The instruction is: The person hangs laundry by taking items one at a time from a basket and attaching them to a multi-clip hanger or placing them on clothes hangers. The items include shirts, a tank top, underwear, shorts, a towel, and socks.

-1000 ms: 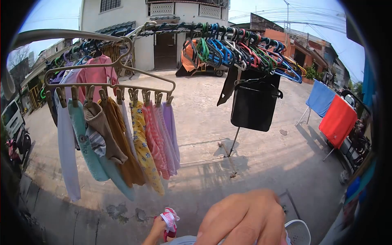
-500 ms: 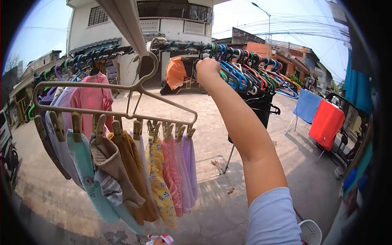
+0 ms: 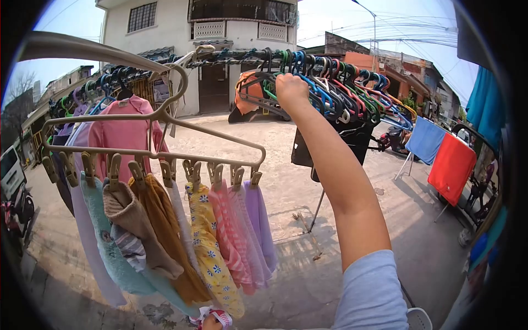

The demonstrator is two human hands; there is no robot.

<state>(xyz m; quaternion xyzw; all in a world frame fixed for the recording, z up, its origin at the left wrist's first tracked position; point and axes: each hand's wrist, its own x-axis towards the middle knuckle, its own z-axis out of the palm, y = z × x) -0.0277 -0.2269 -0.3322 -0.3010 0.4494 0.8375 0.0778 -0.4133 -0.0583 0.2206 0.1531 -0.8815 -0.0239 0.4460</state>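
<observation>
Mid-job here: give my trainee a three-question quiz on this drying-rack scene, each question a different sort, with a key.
1. True or false: the right hand is up at the bunched hangers on the rail.
2. Multiple choice: the cloths on the clip hanger are held by A) pegs, B) knots, C) magnets.
3. Fill in: the towel next to the blue towel is ____.

Key: 1 true; 2 A; 3 red. The red towel hangs at the right of the view. The left hand shows only at the bottom edge, by a red-and-white cloth; its grip cannot be judged.

Bare forearm — short light-blue sleeve (image 3: pixel 369 291).
</observation>
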